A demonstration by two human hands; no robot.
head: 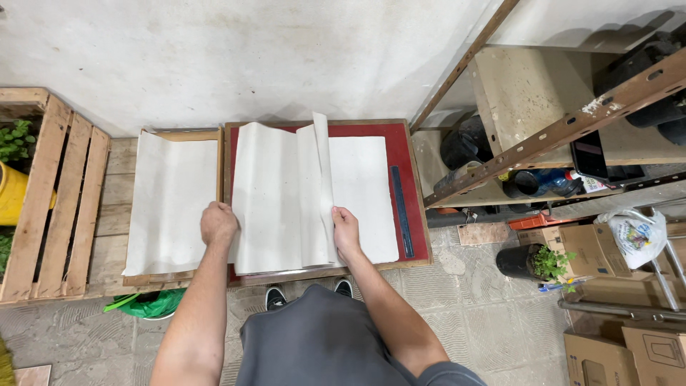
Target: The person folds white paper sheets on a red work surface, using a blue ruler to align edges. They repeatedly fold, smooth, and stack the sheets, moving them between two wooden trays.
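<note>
A stack of large off-white paper sheets (275, 200) lies on a red board (410, 171) in a wooden frame. My left hand (217, 223) grips the left edge of the stack near its front corner. My right hand (346, 232) rests on the sheets at the front, beside a sheet (323, 171) that stands partly lifted and curled in the middle. A further sheet (368, 196) lies flat to the right. Another pile of paper (171, 200) lies on a second wooden board at the left.
A dark blue ruler (402, 211) lies along the red board's right edge. A wooden crate (61, 193) with a yellow pot stands left. Metal shelving (564, 129) with bottles and dark containers, a potted plant (532, 261) and cardboard boxes (629, 350) fill the right side.
</note>
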